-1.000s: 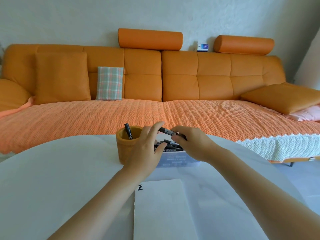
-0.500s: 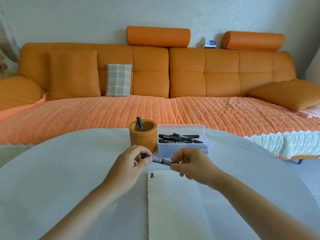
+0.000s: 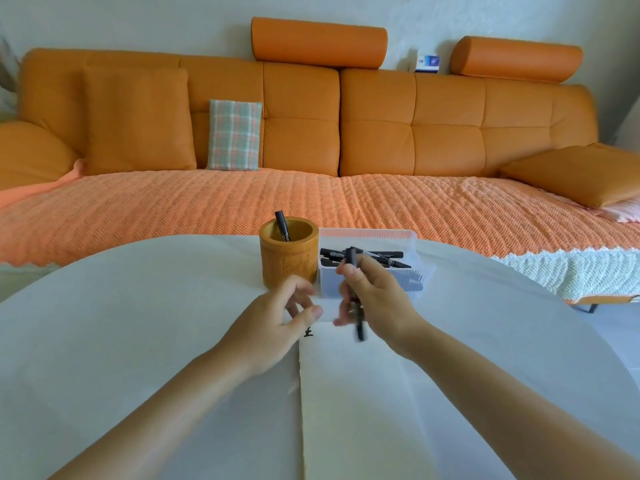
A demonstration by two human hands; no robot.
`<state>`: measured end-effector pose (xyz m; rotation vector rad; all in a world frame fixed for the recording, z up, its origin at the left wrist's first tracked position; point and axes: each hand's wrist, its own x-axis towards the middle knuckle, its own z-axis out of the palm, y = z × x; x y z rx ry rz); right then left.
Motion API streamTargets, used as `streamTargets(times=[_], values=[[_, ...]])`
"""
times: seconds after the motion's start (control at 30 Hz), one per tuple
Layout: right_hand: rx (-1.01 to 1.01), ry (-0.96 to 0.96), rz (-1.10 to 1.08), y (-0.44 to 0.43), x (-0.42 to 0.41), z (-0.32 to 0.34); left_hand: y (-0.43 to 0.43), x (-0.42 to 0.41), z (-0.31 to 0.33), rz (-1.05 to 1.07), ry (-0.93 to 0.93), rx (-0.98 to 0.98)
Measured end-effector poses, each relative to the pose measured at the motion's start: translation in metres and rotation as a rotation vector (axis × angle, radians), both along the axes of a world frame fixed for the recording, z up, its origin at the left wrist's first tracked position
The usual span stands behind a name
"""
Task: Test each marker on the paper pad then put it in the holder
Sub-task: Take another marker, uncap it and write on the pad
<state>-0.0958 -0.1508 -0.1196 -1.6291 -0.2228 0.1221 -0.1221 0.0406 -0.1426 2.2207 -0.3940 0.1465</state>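
The right hand (image 3: 377, 299) grips a black marker (image 3: 360, 325) nearly upright over the paper pad's (image 3: 353, 410) top edge, near the holder (image 3: 289, 261); the left hand (image 3: 273, 327) is curled and blurred, so I cannot tell whether it holds anything.

Soft, even daylight fills the scene, bright and diffuse; only faint shading lies on the white table (image 3: 138, 323). The paper pad (image 3: 346, 393) barely stands out from the tabletop, both nearly washed out. Motion blur smears the left hand (image 3: 273, 327) and the marker (image 3: 360, 323) in the right hand (image 3: 377, 299). Wide-angle distortion bows the sofa (image 3: 450, 133) back and stretches the corners, which look soft.
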Motion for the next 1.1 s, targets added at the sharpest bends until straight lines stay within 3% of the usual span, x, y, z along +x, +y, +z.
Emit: streamTargets(times=[0.13,0.2,0.47,0.63,0.87,1.0,1.1], values=[[-0.785,-0.365,0.108,-0.006,0.001,-0.002,0.009,0.004,0.003,0.010,-0.196,0.092],[-0.936,-0.360,0.168,-0.006,-0.001,-0.004,0.013,0.007,0.001,-0.017,-0.237,0.184],[-1.075,-0.663,0.238,-0.001,0.000,-0.026,0.013,0.006,-0.014,-0.036,-0.342,0.379],[-1.142,-0.763,0.193,-0.003,0.000,-0.037,0.010,0.007,-0.021,-0.053,-0.283,0.251],[-1.206,-0.708,0.217,-0.001,-0.004,-0.040,0.013,0.009,-0.019,-0.097,-0.190,0.163],[-1.124,-0.562,0.255,0.000,-0.005,-0.032,0.012,0.010,-0.017,-0.098,-0.194,0.259],[-1.152,-0.585,0.277,0.000,-0.006,-0.028,0.009,0.009,-0.017,-0.071,-0.136,0.357]])
